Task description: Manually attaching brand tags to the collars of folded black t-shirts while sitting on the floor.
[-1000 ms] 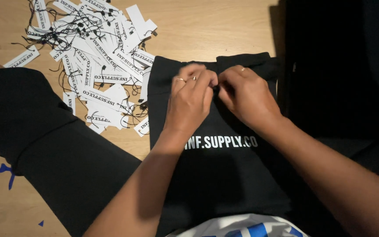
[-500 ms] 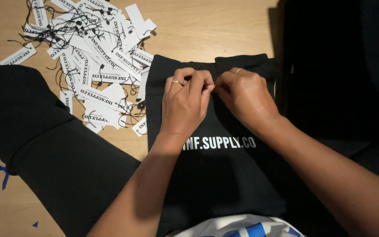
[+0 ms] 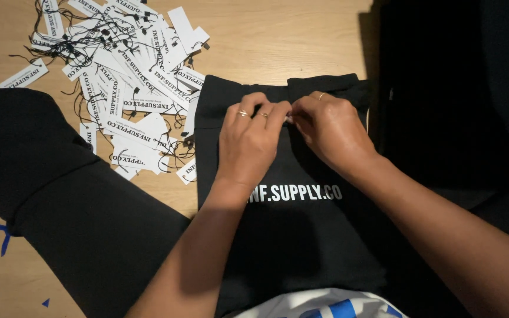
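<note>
Lower centre: folded black fabric garment with white lettering [image 3: 290, 235], flat on the pale wooden counter [image 3: 278, 41]. Mid-frame, left hand [image 3: 248, 144] and right hand [image 3: 331, 132], fingertips pinched together on its top hem, something tiny between them, too small to identify. Risk: slipped pinch, bunched hem. Upper left: heap of white card tags with black strings [image 3: 131, 82], easily tangled or swept.

White string-tied paper tags [image 3: 131, 88] heaped upper left.
</note>
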